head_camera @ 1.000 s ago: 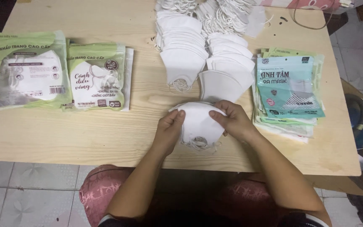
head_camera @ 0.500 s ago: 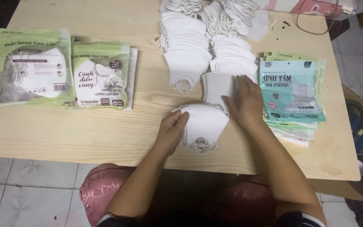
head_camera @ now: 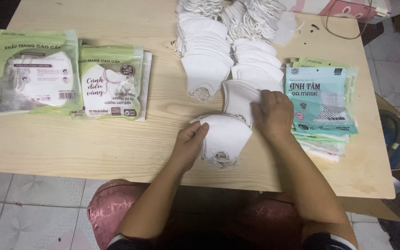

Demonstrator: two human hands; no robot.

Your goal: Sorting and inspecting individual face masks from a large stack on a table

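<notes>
Here, folded white masks (head_camera: 223, 136), stacked.

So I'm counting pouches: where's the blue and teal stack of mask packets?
In the head view the stack of teal packets lies on the table's right side, just right of the right hand and the rows of white masks.

Single head camera looks steeply down, close over the wooden table (head_camera: 93, 139)
</notes>
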